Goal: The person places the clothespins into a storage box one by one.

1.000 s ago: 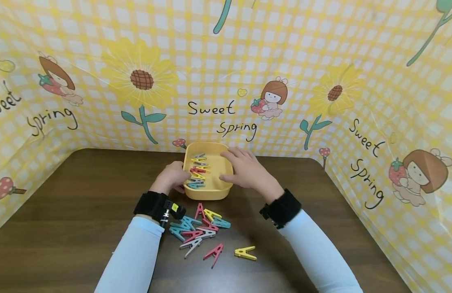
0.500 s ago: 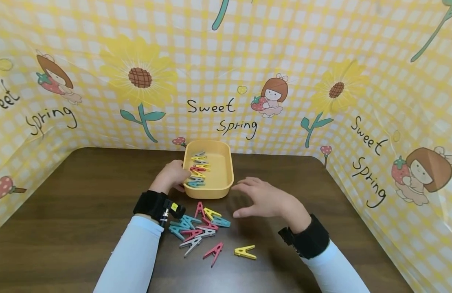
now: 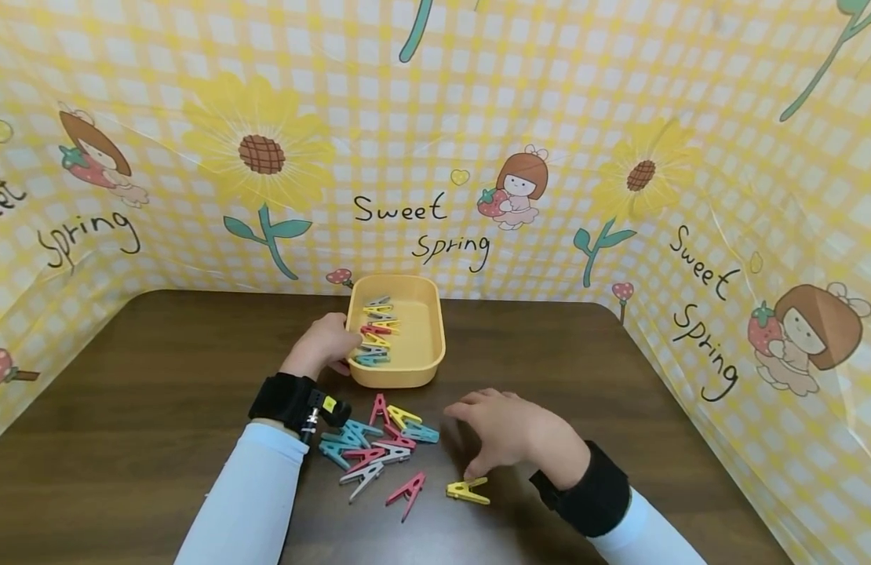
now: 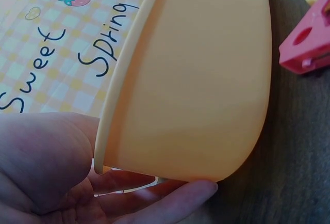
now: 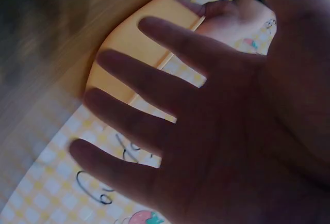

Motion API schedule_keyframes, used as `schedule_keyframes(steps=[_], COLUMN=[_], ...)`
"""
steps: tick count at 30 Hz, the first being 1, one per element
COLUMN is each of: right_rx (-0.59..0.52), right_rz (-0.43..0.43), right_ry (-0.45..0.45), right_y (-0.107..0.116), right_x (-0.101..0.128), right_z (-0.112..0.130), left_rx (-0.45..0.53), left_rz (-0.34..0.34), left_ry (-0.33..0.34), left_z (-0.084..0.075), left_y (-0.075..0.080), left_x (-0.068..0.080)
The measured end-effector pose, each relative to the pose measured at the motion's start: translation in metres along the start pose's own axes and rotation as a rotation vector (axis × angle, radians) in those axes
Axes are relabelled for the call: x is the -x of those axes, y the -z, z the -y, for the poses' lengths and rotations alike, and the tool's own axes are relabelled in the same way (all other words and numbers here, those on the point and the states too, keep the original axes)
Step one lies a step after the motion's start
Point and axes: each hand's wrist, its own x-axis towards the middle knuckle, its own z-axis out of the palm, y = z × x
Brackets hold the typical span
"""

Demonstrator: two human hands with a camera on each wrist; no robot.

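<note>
**Left hand steadies tub; right hand over yellow peg**

Left hand grips the tub at its 9 o'clock rim. The left wrist view shows the thumb side pressed on the rim and fingers curled under the base, so the tub is pinned against sliding on the bench. Tub sits at 12 o'clock of the bench, just before the backdrop.

Right hand hovers low at 5 o'clock of the tub, fingers spread and relaxed, holding nothing. The right wrist view confirms straight, parted fingers. Its fingertips point down just above a lone yellow peg; whether they touch it, I cannot tell.

Pegs in tub: a row clipped along the 9 o'clock wall, close to the holding hand, mixed colours, standing in line on the rim.

Loose pile: pegs heaped at 6 o'clock of the tub, between the two forearms, some overlapping. A red peg lies apart at the pile's 5 o'clock, just beside the yellow peg.
</note>
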Motion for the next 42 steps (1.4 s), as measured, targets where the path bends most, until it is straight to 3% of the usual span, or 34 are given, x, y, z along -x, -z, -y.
schedule_keyframes(steps=[4,13,42], right_rx=[0.021,0.072,0.061], right_rz=[0.064,0.093,0.067], right_ry=[-0.048,-0.057,-0.015], right_y=[-0.002,-0.009,-0.016], right_x=[0.001,-0.004,-0.016], right_z=[0.012,0.023,0.014], left_rx=[-0.001,0.002,-0.003], left_rz=[-0.002,-0.003,-0.001], left_ry=[-0.004,-0.005,0.004], left_z=[0.001,0.003,0.002], left_y=[0.001,0.004,0.001], left_x=[0.000,0.000,-0.001])
